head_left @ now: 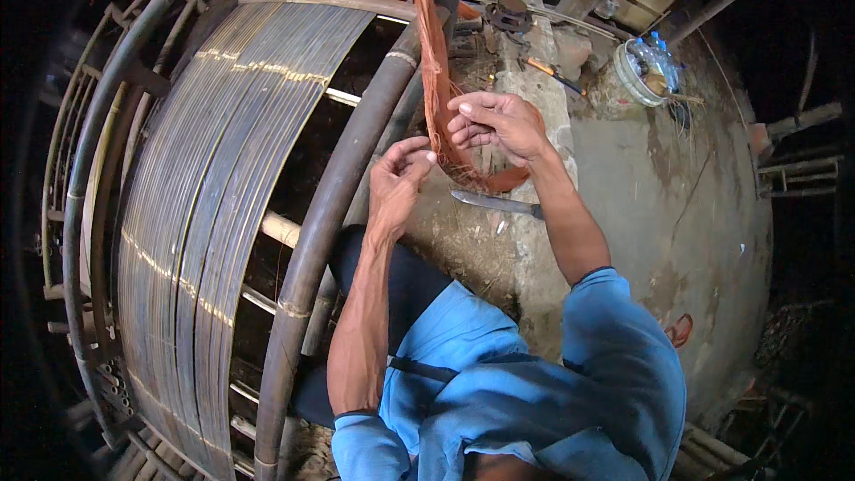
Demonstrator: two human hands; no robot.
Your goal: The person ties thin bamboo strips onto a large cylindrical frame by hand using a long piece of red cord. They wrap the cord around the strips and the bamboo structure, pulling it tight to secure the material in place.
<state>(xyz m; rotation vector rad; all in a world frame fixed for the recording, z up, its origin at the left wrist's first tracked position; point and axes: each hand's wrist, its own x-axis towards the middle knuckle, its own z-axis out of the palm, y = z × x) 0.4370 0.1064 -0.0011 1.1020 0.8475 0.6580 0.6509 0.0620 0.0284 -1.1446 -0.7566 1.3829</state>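
By rail (pixel 334 180) and knife (pixel 490 201), left hand (pixel 398 174) pinches fibres (pixel 432 62); right hand (pixel 501 125) curled, hold unclear.

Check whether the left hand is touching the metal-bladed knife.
Apart. The head view shows concrete floor between the left hand and the tip of the metal-bladed knife.

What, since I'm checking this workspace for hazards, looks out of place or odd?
The knife lies bare-bladed on the floor, partly hidden behind the right forearm: possibly unsafe. The orange strip looks frayed near the left hand.
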